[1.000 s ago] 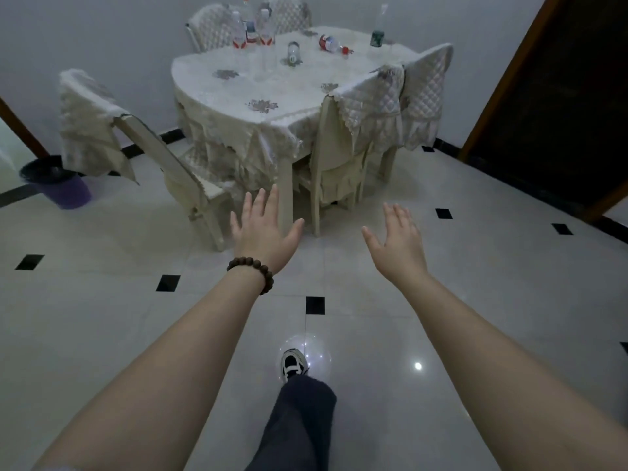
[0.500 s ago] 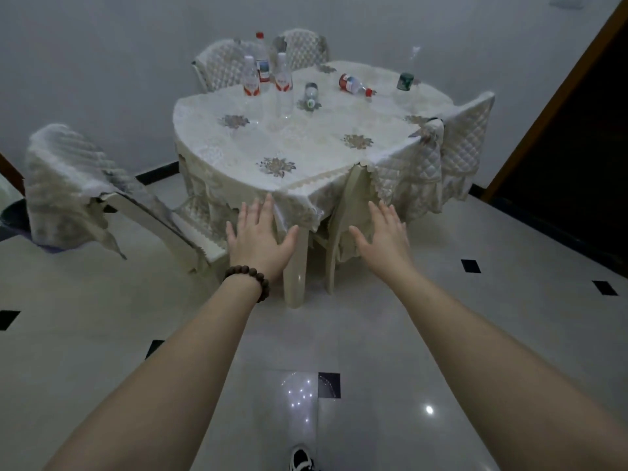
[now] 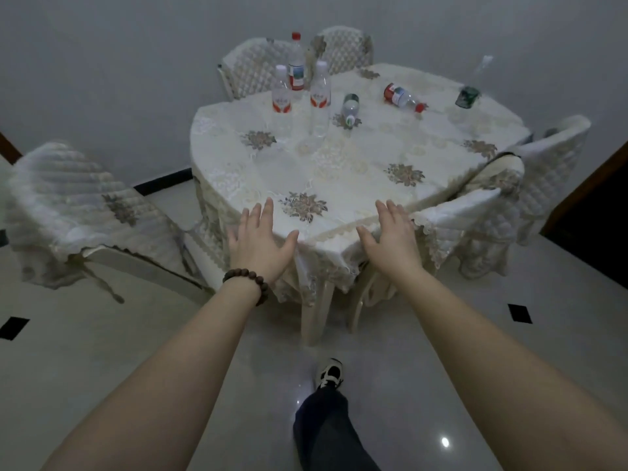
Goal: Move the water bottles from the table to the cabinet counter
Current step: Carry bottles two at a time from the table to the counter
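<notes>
Several clear water bottles are on the far half of a table (image 3: 339, 171) covered with a cream floral cloth. Three stand upright at the back left: two with red-and-white labels (image 3: 282, 96) (image 3: 320, 96) and a taller red-capped one (image 3: 296, 68) behind them. A green-labelled bottle (image 3: 350, 108) and a red-capped one (image 3: 402, 97) lie on their sides. A green-labelled bottle (image 3: 470, 91) stands at the far right. My left hand (image 3: 260, 244), with a bead bracelet at the wrist, and my right hand (image 3: 390, 241) are both empty, fingers spread, over the table's near edge, far from the bottles.
Chairs with quilted covers surround the table: one pulled out at the left (image 3: 85, 212), two tucked in at the right (image 3: 475, 226), two behind (image 3: 343, 51). My leg and shoe (image 3: 329, 372) step on the glossy tiled floor. A dark doorway (image 3: 605, 205) is at the right.
I have walked closer to the table. Both empty hands now reach over its near edge instead of hovering above the floor. The bottles have not moved.
</notes>
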A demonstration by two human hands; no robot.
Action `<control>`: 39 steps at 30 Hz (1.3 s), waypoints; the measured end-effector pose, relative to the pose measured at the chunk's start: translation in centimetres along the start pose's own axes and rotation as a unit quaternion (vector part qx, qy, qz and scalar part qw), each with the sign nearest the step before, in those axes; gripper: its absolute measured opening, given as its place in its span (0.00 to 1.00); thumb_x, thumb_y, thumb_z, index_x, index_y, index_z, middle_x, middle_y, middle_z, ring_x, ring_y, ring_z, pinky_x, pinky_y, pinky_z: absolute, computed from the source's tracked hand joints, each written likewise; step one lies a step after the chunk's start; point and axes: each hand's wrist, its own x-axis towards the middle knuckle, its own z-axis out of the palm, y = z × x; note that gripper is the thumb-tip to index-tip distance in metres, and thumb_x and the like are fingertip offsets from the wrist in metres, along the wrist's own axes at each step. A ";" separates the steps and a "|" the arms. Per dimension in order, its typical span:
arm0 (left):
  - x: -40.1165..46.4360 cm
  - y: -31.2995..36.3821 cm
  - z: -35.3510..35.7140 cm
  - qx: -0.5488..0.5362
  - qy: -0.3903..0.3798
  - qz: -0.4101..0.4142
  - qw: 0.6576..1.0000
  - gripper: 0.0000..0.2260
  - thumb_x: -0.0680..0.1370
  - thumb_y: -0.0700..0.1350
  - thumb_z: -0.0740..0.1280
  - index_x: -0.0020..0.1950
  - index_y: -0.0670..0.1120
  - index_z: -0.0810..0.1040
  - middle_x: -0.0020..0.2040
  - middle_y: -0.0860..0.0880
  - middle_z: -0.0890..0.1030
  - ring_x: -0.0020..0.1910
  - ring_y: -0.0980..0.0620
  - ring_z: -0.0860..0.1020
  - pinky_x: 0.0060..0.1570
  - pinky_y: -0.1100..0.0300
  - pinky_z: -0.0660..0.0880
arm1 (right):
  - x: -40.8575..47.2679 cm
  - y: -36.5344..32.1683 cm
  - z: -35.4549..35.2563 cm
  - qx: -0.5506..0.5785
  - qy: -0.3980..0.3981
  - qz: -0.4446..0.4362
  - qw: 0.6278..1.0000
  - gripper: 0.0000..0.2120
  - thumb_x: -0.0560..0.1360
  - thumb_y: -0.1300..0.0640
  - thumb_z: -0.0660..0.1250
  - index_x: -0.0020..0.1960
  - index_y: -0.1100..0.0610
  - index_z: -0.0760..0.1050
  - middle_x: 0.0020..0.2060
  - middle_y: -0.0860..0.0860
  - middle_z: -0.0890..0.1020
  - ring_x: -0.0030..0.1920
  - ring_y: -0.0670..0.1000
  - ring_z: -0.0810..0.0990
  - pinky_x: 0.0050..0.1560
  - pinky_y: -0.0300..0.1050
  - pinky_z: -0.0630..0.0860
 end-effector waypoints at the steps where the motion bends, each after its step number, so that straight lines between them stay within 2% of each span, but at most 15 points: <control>1: 2.0 0.0 0.3 0.004 0.002 -0.005 1.000 0.34 0.78 0.63 0.56 0.79 0.52 0.48 0.79 0.49 0.54 0.78 0.49 0.49 0.74 0.43 0.46 | 2.2 0.0 0.5 0.002 -0.004 -0.004 1.000 0.31 0.80 0.43 0.55 0.78 0.54 0.51 0.78 0.52 0.51 0.78 0.52 0.45 0.77 0.54 0.45; 12: 24.6 2.8 3.3 0.014 -0.005 -0.035 0.999 0.33 0.79 0.61 0.55 0.79 0.50 0.48 0.79 0.48 0.53 0.78 0.49 0.49 0.74 0.43 0.47 | 26.8 -1.0 2.5 0.043 -0.034 -0.027 0.998 0.31 0.80 0.44 0.56 0.78 0.55 0.51 0.78 0.53 0.52 0.78 0.53 0.46 0.76 0.55 0.48; 16: 29.8 3.2 4.7 0.011 -0.016 -0.048 0.999 0.33 0.79 0.61 0.56 0.79 0.50 0.47 0.79 0.49 0.52 0.78 0.49 0.49 0.74 0.43 0.47 | 32.3 -0.9 2.9 0.050 -0.048 -0.024 0.997 0.31 0.80 0.45 0.56 0.78 0.55 0.51 0.78 0.53 0.52 0.78 0.53 0.46 0.76 0.54 0.48; 24: 37.2 2.5 6.1 -0.023 -0.006 -0.059 0.998 0.33 0.78 0.60 0.58 0.79 0.48 0.51 0.78 0.49 0.54 0.78 0.50 0.50 0.75 0.45 0.47 | 39.5 -1.8 5.1 0.077 -0.053 -0.010 0.996 0.31 0.80 0.46 0.57 0.77 0.56 0.52 0.78 0.54 0.53 0.78 0.53 0.47 0.76 0.53 0.49; 30: 44.5 0.7 6.4 -0.141 0.026 -0.075 0.987 0.42 0.74 0.60 0.67 0.78 0.45 0.50 0.78 0.46 0.57 0.76 0.47 0.56 0.74 0.47 0.56 | 44.6 -4.0 7.4 0.131 -0.042 0.033 0.990 0.35 0.77 0.44 0.62 0.77 0.56 0.53 0.77 0.53 0.56 0.77 0.52 0.53 0.75 0.48 0.52; 33: 48.3 0.1 6.9 -0.243 0.020 -0.100 0.965 0.47 0.69 0.61 0.72 0.78 0.49 0.48 0.78 0.48 0.56 0.76 0.48 0.57 0.72 0.46 0.61 | 47.7 -5.5 7.9 0.183 -0.022 0.078 0.980 0.38 0.75 0.44 0.67 0.77 0.55 0.54 0.76 0.52 0.60 0.75 0.52 0.59 0.72 0.48 0.58; 39: 53.8 -1.6 8.3 -0.336 -0.048 -0.072 0.938 0.49 0.66 0.54 0.78 0.77 0.55 0.50 0.76 0.52 0.60 0.73 0.52 0.63 0.71 0.53 0.63 | 53.5 -7.0 9.5 0.253 0.027 0.120 0.960 0.46 0.67 0.44 0.75 0.76 0.48 0.53 0.72 0.48 0.67 0.71 0.51 0.67 0.68 0.50 0.67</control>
